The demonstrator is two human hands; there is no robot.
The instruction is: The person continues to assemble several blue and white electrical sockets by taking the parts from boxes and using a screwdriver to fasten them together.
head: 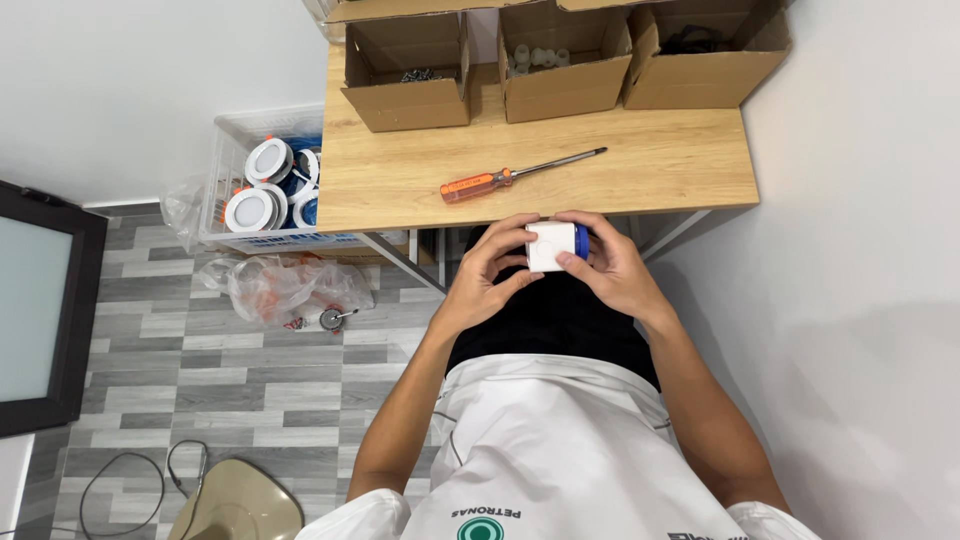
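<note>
hands together: left hand (487,272) and right hand (612,270) both clamped on small white and blue box (553,245), just below wooden table (650,160) edge; orange-handled screwdriver (520,175) lies untouched.

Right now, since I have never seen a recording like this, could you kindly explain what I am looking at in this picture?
There is no machine here: a person works with two bare hands, filmed by one camera worn on the head, looking straight down over their white shirt and lap.

The left hand and right hand together hold a small white block with a blue part just in front of the table edge.

On the wooden table lies a screwdriver with an orange handle, untouched. At the back stand three open cardboard boxes holding small parts.

Left of the table, a clear plastic crate holds round white fittings, and a crumpled plastic bag lies on the grey floor.
</note>
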